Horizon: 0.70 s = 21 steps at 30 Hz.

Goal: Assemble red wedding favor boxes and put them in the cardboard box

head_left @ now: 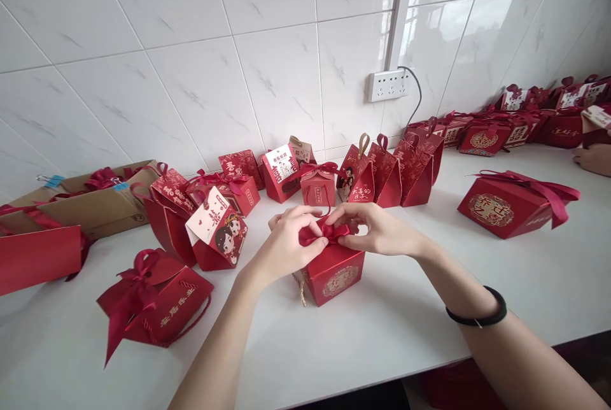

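In the middle of the white table stands a red gift box (337, 275) with a round gold pattern on its front. A red ribbon bow (329, 233) lies on its top. My left hand (292, 238) pinches the bow's left side between thumb and fingers. From the other side my right hand (375, 229) pinches the right loop, its fingertips close to the knot. A twisted gold cord (301, 288) hangs at the box's left side. The knot is partly hidden by my fingers.
Left are a ribboned red box (165, 305), a couple-print box (219, 232) and a cardboard carton (114, 209). Several boxes line the wall, one handled box (356, 177) among them. Right is another ribboned box (496, 206); another person's hand (594, 158) shows at the edge. A socket (389, 85) is on the wall.
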Available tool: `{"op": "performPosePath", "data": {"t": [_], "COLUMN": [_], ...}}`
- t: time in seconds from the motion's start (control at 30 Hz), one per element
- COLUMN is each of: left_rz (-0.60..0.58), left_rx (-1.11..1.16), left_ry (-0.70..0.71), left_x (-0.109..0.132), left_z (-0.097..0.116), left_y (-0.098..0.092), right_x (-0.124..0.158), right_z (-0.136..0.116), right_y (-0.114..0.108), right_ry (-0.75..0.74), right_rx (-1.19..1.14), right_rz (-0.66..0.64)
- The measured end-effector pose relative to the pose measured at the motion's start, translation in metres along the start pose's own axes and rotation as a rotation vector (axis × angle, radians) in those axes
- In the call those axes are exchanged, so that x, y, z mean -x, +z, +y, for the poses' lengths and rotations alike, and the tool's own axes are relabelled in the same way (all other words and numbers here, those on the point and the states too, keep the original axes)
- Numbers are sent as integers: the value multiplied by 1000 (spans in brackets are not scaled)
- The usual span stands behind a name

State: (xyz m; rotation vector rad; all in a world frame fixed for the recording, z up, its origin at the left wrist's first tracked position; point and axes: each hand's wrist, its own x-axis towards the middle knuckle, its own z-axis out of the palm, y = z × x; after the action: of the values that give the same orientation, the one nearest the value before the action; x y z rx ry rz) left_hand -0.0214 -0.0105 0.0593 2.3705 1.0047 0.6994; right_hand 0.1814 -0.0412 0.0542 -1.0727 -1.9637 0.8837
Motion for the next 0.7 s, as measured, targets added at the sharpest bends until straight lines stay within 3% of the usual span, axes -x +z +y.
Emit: {"op": "performPosePath", "data": {"t": [0.2,0.37,0.43,0.57,0.7], "left_rz": [27,-2,-17,-23,-28], "left_rx": [-21,-21,-29,-44,-44], "left_ry": [-31,-55,-66,-72,-66], "left_x": [-1,-1,0,0,0], "left_z": [-1,-2,-2,-2,-2], "left_y": [0,-2,-2,-2,-3], "right_x": [2,-3,-5,-6,-7], "right_z": [-1,3,5,8,11], "right_y": [-9,-10,-10,-8,-6], "right_ry": [33,210,256,202,181], "right_rx": [-214,-35,41,22,47], "right_rz": [-79,235,205,64,82]}}
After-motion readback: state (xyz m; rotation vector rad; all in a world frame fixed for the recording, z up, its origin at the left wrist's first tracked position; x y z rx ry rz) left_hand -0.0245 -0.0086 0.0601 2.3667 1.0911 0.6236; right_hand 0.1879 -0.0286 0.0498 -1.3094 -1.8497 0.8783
